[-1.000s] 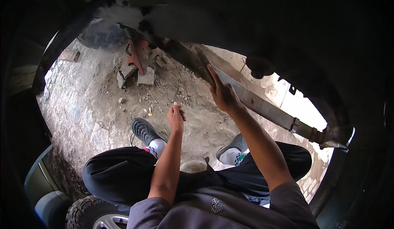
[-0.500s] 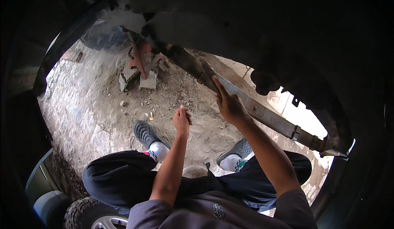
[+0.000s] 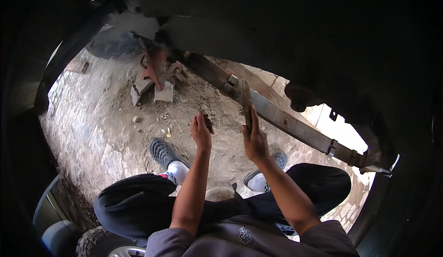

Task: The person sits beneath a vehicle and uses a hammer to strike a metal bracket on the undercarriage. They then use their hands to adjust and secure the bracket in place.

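My right hand (image 3: 256,141) is closed around the handle of a worn brush (image 3: 245,98), held upright with its bristles facing left. The brush head is just in front of a long metal leaf spring (image 3: 281,118), which runs diagonally under the dark vehicle body; whether they touch I cannot tell. Left of the brush, my left hand (image 3: 201,131) is raised above the dirt with its fingers curled in. Something small and dark shows by those fingertips, too shadowed to name.
A red jack stand (image 3: 152,68) stands beside broken concrete blocks (image 3: 164,92). Dark bodywork (image 3: 258,31) hangs overhead. My legs and shoes (image 3: 166,152) are on rough ground, and a tyre (image 3: 99,243) lies at lower left.
My right hand has moved down and left with the brush, swinging it from lying along the leaf spring to upright. The left hand has shifted slightly left.
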Available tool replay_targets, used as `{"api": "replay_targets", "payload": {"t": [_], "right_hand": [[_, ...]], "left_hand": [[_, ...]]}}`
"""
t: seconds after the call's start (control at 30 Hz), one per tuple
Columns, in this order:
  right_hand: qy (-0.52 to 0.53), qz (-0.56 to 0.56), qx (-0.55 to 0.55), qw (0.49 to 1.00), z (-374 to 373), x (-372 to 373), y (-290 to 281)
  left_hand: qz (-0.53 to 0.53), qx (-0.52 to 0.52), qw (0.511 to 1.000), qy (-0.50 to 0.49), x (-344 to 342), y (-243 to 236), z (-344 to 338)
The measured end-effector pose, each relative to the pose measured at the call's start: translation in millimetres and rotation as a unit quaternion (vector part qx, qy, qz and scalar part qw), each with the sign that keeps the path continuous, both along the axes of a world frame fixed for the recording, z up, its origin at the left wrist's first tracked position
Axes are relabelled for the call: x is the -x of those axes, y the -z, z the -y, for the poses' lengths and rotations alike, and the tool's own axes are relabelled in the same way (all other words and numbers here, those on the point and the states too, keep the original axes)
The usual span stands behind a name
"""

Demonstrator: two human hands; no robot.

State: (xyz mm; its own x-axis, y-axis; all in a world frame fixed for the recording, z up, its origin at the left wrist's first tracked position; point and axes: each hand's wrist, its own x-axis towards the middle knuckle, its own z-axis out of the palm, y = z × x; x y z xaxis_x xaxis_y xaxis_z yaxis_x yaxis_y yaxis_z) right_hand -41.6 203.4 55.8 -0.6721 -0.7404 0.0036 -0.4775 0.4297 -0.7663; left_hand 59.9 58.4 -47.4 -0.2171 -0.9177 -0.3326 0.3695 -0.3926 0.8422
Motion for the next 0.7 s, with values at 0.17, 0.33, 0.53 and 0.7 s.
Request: {"api": "replay_targets", "payload": {"t": [0.17, 0.33, 0.53, 0.7], "right_hand": [[0.104, 0.106, -0.021, 0.989, 59.6, -20.9, 5.7], [0.185, 0.136, 0.033, 0.973, 112.3, 0.5, 21.2], [0.162, 0.114, 0.075, 0.977, 76.0, -40.3, 23.0], [0.122, 0.107, 0.07, 0.984, 52.1, -80.8, 14.9]], "left_hand": [[0.039, 0.071, 0.993, -0.087, -10.5, 0.2, -2.6], [0.002, 0.089, 0.987, -0.136, -13.6, -33.2, 16.2], [-0.003, 0.079, 0.981, -0.177, -11.5, -53.3, 28.6], [0.019, 0.096, 0.975, -0.197, -22.2, -40.7, 26.0]]}}
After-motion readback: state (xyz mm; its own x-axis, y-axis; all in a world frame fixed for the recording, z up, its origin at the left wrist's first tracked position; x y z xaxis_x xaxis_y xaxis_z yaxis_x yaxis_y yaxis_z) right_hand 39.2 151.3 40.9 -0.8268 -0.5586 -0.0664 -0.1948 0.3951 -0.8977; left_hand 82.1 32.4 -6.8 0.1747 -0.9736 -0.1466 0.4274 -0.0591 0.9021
